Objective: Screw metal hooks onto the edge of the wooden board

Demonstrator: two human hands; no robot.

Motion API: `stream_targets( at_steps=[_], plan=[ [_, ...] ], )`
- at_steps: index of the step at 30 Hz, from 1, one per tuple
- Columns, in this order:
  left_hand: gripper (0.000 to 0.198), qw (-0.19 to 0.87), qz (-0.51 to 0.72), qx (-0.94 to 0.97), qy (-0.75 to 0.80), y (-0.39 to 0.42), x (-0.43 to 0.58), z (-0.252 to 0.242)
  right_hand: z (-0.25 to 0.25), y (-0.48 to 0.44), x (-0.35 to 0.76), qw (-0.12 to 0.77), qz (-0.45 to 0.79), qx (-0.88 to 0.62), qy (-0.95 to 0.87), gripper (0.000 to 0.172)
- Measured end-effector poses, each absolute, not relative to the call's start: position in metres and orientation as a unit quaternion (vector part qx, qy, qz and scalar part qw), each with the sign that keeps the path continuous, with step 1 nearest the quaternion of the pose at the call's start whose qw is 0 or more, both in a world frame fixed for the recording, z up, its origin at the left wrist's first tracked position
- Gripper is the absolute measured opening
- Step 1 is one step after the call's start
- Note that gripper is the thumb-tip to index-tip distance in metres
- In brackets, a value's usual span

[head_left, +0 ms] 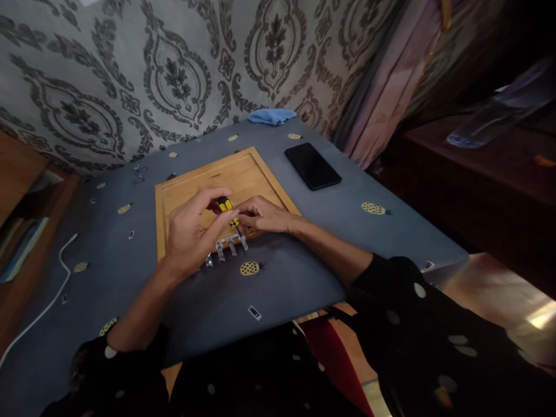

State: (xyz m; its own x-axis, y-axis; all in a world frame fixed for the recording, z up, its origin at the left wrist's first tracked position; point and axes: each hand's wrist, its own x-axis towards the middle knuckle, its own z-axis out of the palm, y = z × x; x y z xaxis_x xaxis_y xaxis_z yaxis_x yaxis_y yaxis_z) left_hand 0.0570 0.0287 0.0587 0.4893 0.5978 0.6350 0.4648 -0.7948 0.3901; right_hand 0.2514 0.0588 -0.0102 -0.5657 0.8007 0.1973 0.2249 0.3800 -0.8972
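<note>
A framed wooden board [237, 173] lies on the blue-grey table covering [291, 272]. Above its near edge, my left hand [191, 231] is closed round the handle of a yellow-and-black screwdriver [225, 204], thumb on one side and fingers on the other. The screwdriver tilts down, its shaft reaching a row of small metal pieces [233, 248] along the board's near edge. My right hand [263, 214] is beside the shaft with its fingers pinched together; what they hold, if anything, is too small to make out.
Right of the board lies a black phone [313, 166]. A blue cloth [272, 116] rests at the table's far edge by the patterned wall. At the left are a white cable [65, 269] and a wooden shelf with books [21, 249]. A clear bottle [482, 124] is at the right.
</note>
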Motion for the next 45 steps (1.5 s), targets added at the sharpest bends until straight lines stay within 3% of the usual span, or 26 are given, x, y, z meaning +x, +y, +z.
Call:
stream_targets(
  at_steps=[22, 30, 37, 45],
  plan=[
    [0.023, 0.052, 0.389, 0.865, 0.312, 0.022, 0.064, 0.061, -0.007, 0.055, 0.254, 0.318, 0.438, -0.341, -0.769, 0.027],
    [0.032, 0.158, 0.385, 0.854, 0.313, 0.029, 0.058, 0.059, -0.007, 0.056, 0.255, 0.316, 0.457, -0.329, -0.763, 0.022],
    [0.010, 0.381, 0.479, 0.727, 0.311, 0.017, 0.085, 0.055, -0.004, 0.053, 0.256, 0.326, 0.433, -0.338, -0.770, 0.027],
    [0.034, 0.481, 0.579, 0.590, 0.292, 0.012, 0.120, 0.052, -0.006, 0.056, 0.254, 0.318, 0.430, -0.335, -0.776, 0.022]
  ],
)
